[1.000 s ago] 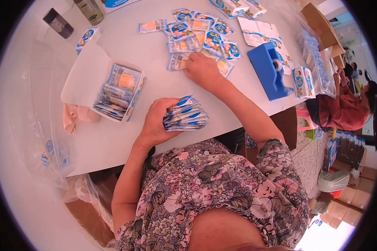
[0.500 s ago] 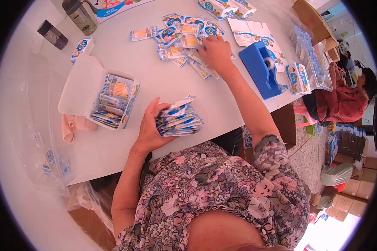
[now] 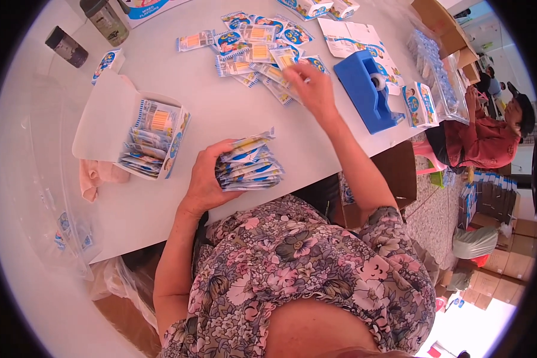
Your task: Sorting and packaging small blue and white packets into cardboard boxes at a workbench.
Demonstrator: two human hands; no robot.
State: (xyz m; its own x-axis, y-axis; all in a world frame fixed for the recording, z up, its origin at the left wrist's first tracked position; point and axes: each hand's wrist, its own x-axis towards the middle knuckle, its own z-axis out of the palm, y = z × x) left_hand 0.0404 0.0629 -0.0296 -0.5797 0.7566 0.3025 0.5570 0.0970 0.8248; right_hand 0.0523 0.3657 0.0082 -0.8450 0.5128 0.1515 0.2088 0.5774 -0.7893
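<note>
My left hand (image 3: 204, 179) is wrapped round the side of a stack of small flat sealed packets (image 3: 249, 164), white and blue, held just above the near part of the table. Farther right, my right hand (image 3: 316, 95) is closed, its thumb and fingertips pinching the edge of one packet (image 3: 285, 58) at the near right side of a loose pile. That pile of packets (image 3: 259, 33) shows yellow-orange sticks through clear windows on some. To the left stands an open white box (image 3: 178, 146), partly filled with the same packets, its lid folded back.
A blue tape dispenser (image 3: 367, 92) stands right of the pile, near a flattened carton (image 3: 352, 39) and a small box (image 3: 420, 104). Two bottles (image 3: 107, 24) are at the far left. A pinkish cloth (image 3: 92, 179) lies by the open box. A person in red (image 3: 486, 143) sits at right.
My right hand has drawn back from over the pile, toward me and slightly right, with a packet at its fingertips. The left hand keeps its stack. The whole view has shifted slightly.
</note>
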